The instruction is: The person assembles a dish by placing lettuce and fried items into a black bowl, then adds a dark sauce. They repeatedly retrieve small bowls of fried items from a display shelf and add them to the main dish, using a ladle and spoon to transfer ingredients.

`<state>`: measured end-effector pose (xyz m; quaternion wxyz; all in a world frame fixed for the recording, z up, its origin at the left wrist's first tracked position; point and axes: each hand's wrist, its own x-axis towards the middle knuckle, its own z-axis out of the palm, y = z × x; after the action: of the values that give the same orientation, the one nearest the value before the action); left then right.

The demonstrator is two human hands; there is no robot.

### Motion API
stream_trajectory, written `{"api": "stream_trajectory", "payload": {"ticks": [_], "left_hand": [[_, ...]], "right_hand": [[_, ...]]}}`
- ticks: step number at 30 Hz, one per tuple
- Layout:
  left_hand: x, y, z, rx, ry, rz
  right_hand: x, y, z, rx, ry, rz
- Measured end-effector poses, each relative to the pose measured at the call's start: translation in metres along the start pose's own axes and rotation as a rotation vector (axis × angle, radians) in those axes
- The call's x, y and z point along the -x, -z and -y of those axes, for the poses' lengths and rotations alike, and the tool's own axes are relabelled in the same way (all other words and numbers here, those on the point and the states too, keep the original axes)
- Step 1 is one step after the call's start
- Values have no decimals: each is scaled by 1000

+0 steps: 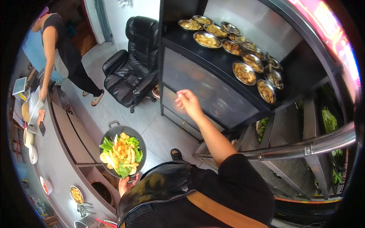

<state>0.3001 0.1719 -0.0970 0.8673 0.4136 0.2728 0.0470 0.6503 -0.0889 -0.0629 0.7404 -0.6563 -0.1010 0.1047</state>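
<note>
My left hand (127, 183) grips the near handle of a dark two-handled pan (144, 162), holding it above the floor beside the counter. Lettuce leaves (107, 144) line the pan, and yellow-brown pieces of food (124, 152) lie heaped on top; their exact kind is hard to tell. My right hand (188, 102) is stretched out in the air with loosely bent fingers and nothing in it. Behind it in the picture stands a black cabinet (205, 82). Steel bowls of food, among them one with pale yellow slices (207, 40) and one with browned pieces (244, 73), sit on its top.
A curved counter (57, 159) on the left bears a bowl of yellow pieces (76, 195). A co-worker (64, 42) stands at its far end. A black leather armchair (134, 65) is ahead. At right, a metal rail (285, 149) fronts shelves with leafy greens (329, 119).
</note>
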Motion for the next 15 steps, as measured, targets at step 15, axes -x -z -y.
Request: {"api": "stream_trajectory", "payload": {"ticks": [15], "left_hand": [[40,-117,21,294,-327,-376]], "right_hand": [[-66,-61,-116,192,-312,649]]}}
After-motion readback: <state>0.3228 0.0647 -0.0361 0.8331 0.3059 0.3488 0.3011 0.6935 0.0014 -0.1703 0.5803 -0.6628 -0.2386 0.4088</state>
